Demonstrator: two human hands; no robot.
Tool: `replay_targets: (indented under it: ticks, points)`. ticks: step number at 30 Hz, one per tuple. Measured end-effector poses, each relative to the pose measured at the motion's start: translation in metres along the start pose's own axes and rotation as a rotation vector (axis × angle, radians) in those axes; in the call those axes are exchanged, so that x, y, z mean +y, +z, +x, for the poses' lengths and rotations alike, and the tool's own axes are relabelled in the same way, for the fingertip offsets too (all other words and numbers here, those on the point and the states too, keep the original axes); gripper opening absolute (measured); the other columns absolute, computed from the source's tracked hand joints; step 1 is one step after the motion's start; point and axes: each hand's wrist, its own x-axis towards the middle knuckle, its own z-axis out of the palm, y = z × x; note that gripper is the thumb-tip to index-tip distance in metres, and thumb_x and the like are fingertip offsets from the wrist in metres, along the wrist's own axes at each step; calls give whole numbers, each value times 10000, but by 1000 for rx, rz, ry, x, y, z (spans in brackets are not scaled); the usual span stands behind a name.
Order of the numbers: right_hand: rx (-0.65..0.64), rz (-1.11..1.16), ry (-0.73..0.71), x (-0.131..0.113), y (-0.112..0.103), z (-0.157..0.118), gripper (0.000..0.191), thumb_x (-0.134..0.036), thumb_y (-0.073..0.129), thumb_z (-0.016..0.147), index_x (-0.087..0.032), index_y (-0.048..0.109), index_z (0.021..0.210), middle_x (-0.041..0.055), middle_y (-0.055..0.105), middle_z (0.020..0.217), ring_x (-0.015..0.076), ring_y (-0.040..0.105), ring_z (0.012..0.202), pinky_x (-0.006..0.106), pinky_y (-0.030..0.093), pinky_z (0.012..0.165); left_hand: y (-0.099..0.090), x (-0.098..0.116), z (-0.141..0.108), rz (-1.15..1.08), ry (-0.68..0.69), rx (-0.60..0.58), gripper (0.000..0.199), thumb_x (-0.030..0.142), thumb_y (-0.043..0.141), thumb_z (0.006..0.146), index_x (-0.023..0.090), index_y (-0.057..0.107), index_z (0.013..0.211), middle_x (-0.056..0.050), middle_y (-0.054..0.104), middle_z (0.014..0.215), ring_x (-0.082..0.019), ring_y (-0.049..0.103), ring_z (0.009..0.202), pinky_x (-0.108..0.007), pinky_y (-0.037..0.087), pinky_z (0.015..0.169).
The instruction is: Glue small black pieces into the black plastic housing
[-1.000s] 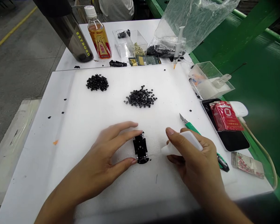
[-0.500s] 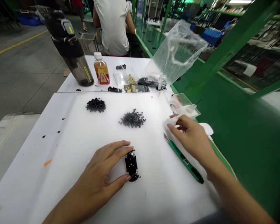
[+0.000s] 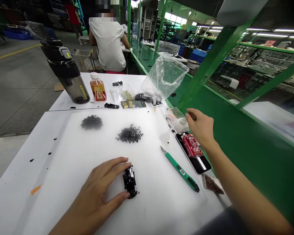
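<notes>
My left hand [image 3: 103, 186] holds a small black part [image 3: 130, 182] between thumb and fingers, flat on the white table [image 3: 71, 202]. My right hand [image 3: 201, 125] is raised at the right, thumb and fingertips close together; whatever they pinch, if anything, is too small to make out. Just left of it lies a clear plastic bag [image 3: 180, 123]. Below is a phone [image 3: 200, 163] with a red packet [image 3: 192, 146] on top. A green craft knife [image 3: 181, 170] lies between my hands. Two piles of small black pieces [image 3: 91, 122] [image 3: 129, 134] sit beyond.
A dark bottle [image 3: 72, 80] and a drink bottle [image 3: 98, 88] stand at the back left. A large clear bag [image 3: 165, 76] stands at the back, beside a green frame [image 3: 201, 76]. A person in white [image 3: 110, 44] sits beyond. A small brown packet [image 3: 212, 183] lies at right.
My right hand has moved away from the white item by the knife, up and to the right, uncovering the phone and red packet. The view has shifted; my left hand keeps its grip.
</notes>
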Motion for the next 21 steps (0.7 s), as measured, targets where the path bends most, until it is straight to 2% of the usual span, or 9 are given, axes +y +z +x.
replay_targets:
  ticks: [2,4,5,6,7,9,12,15,21]
  points:
    - [179,-24,-45,-13,-2,-8,356,-280,558,966,-91,715,1224,127,733,1116,239,715,960,375,540,943,-2,-3,0,-8,15,-42,497,529,535,970,530,410,1451,88,422,1550,-241,435,1412,-443,471,1118]
    - [498,21,-93,-38,-11,-32,377,-298,564,983,-80,692,1262,142,712,1171,245,711,986,395,546,935,-4,-7,0,-22,15,-91,514,542,523,971,554,376,1464,95,404,1560,-235,431,1419,-433,496,1094]
    - [646,94,-122,-54,-16,-50,364,-294,600,972,-75,696,1245,141,722,1126,236,721,952,385,565,895,-5,-8,1,-32,6,-113,523,537,518,974,560,358,1471,99,391,1567,-231,419,1429,-435,492,1101]
    - [704,265,-99,-70,-21,-70,351,-263,628,960,-63,689,1242,142,730,1056,224,729,893,370,586,833,-7,-8,1,-39,-10,-129,529,530,515,977,569,341,1475,105,376,1574,-226,400,1441,-444,478,1117]
    - [645,400,-43,-85,-23,-92,317,-227,669,933,-74,704,1208,124,732,997,211,728,838,357,598,779,-8,-7,2,-45,-30,-146,531,523,511,980,580,327,1474,115,359,1581,-221,376,1455,-456,456,1139]
    - [318,608,-23,-108,-23,-135,327,-135,699,896,-143,698,1223,72,734,988,173,727,847,312,608,795,-9,-5,3,-53,-43,-180,537,512,518,978,601,311,1466,137,333,1588,-213,342,1470,-480,419,1171]
    - [-2,713,-72,-124,-11,-179,416,-35,663,890,-209,657,1268,16,733,998,118,726,865,249,601,865,-10,-1,3,-64,-49,-191,540,497,536,971,626,310,1445,162,325,1582,-203,319,1476,-487,399,1187]
    - [-60,771,-99,-123,1,-192,438,-4,643,889,-211,637,1275,9,723,1014,101,720,880,218,594,875,-11,0,2,-80,-35,-182,554,478,540,971,636,295,1442,170,329,1575,-190,318,1472,-482,384,1200]
    - [-136,804,-106,-122,7,-187,439,1,631,896,-216,627,1278,10,717,1022,97,716,901,207,592,869,-12,1,2,-88,-13,-160,557,458,553,966,618,321,1447,158,355,1566,-187,345,1461,-458,403,1189]
